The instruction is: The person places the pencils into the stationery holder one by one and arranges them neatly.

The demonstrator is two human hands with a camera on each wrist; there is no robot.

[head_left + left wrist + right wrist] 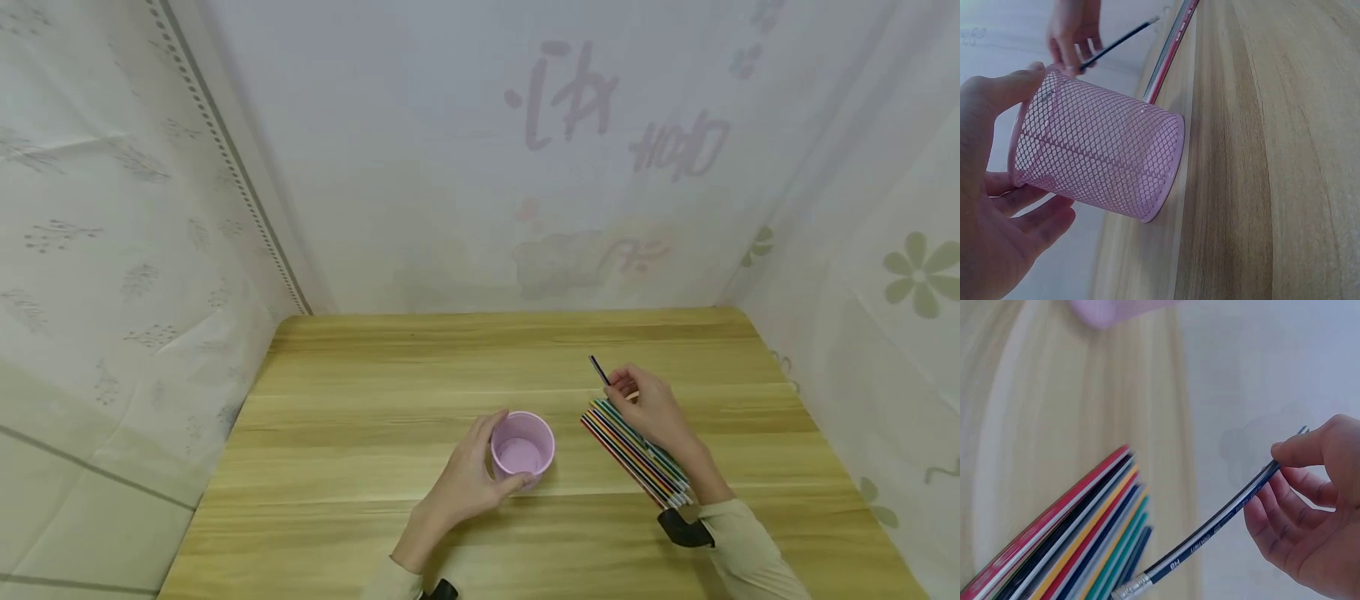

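My left hand (467,479) grips a pink mesh pencil cup (522,456), with the thumb on the near side of its rim and fingers around the far side. The cup (1100,147) stands upright on the table, and its inside looks empty from above. To its right, my right hand (651,410) pinches a dark blue pencil (1210,534) between thumb and fingers. That pencil is marked HB, with a metal ferrule at its lower end, and slants above the other pencils. Beneath the right hand lie several pencils (633,457) side by side, in red, black, yellow, blue and green.
The wooden table (360,392) has its far edge against a white printed cloth (420,167). Patterned cloth (862,292) also hangs at both sides. A black strap piece (684,528) sits at the right wrist, close to the pencils' near ends.
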